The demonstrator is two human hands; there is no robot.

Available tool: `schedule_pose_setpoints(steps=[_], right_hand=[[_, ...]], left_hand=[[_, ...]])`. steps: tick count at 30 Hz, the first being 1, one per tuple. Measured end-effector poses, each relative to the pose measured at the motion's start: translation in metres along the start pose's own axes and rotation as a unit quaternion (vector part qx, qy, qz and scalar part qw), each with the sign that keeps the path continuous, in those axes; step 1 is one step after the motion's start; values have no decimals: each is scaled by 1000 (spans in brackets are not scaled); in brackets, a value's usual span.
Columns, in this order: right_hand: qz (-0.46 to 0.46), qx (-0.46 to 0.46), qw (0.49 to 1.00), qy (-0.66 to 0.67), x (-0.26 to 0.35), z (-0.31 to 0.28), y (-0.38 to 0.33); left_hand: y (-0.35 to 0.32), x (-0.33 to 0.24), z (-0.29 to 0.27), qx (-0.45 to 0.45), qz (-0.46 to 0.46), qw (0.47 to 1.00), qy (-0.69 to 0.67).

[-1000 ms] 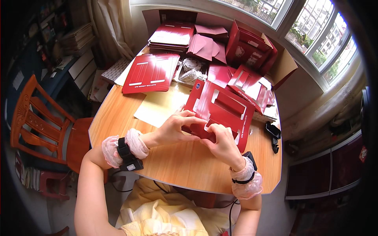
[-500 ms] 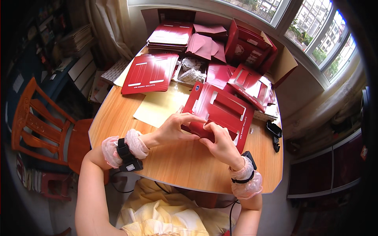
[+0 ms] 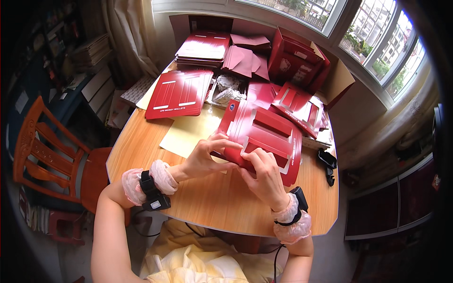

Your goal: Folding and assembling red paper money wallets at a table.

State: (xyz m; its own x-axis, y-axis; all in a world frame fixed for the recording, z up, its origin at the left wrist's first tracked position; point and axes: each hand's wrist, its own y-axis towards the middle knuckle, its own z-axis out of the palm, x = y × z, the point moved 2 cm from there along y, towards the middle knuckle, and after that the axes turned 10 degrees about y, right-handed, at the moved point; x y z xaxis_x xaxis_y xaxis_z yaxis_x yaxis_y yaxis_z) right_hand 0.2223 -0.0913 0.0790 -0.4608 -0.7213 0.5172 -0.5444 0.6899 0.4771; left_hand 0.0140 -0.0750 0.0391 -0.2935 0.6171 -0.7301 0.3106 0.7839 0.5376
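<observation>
In front of me a red cardboard wallet card (image 3: 295, 146) with white-edged slots and raised red strips lies at the near right of the wooden table, on what look like more cards. My left hand (image 3: 205, 156) is at its near left edge, thumb and fingers curved round that edge. Beside it my right hand (image 3: 264, 177) pinches the end of the near red strip (image 3: 266, 150), fingertips close to the left hand's. The exact grip of the fingers on the card is partly hidden.
A stack of flat red cards (image 3: 179, 94) lies at left on a yellow sheet (image 3: 191, 129). Farther back are another card stack (image 3: 203, 45), pink-red envelopes (image 3: 240, 61) and a red box (image 3: 295, 61). A black strap (image 3: 328, 165) lies at the right edge; a wooden chair (image 3: 56, 155) stands left.
My right hand has shifted slightly down, fingertips now at the strip's end. The dark red piece between my hands has turned away from view, and the near strip shows more fully.
</observation>
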Motion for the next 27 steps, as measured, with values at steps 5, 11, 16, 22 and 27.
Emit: schedule_pose_setpoints(steps=[5,11,16,22,27], right_hand=[[-86,-30,991,-99,-2,2,4],[-94,-52,983,-149,-6,8,1],[-73,-55,985,-148,-3,11,1],[-119,-65,955,-264,-7,20,-4],[-121,-53,952,-275,-6,21,-2]], left_hand=[[0,-3,-2,-17,-53,998,-10],[2,3,0,-41,32,984,170],[2,2,-2,-46,78,965,247],[3,7,-1,-50,77,969,230],[3,4,-3,-60,85,963,250]])
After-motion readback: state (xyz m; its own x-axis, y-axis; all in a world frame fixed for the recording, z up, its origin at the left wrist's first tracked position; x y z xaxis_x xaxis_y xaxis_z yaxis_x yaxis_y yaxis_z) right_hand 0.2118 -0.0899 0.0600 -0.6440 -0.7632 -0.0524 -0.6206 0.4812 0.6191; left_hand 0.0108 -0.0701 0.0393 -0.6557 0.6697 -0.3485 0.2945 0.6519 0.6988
